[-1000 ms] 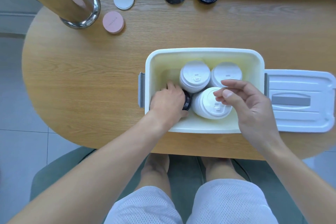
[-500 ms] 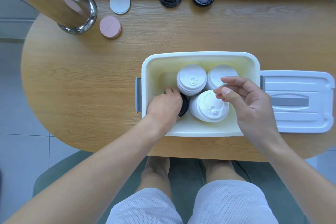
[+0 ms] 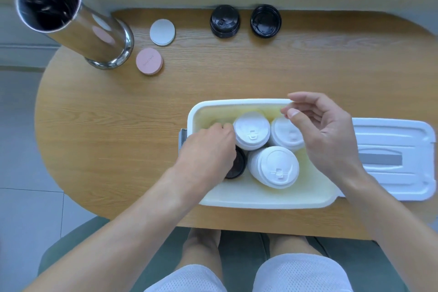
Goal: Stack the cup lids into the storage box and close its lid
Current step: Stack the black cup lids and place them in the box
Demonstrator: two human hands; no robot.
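Rising off the white stacks, the right hand (image 3: 329, 135) is now hovering empty, fingers loose. Left hand (image 3: 208, 152) is gripping black lids (image 3: 237, 165) inside the storage box (image 3: 237, 105); 3 white stacks (image 3: 275, 167) are sitting in; 2 black lids (image 3: 224, 21) and the box lid (image 3: 391, 159) are still waiting.

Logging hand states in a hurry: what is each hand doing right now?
Left hand: inside the storage box, over the black lid stack; grip cannot be told.
Right hand: above the box, fingers loosely curled, holding nothing.

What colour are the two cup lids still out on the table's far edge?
Both lids are black, clearest in the head view.
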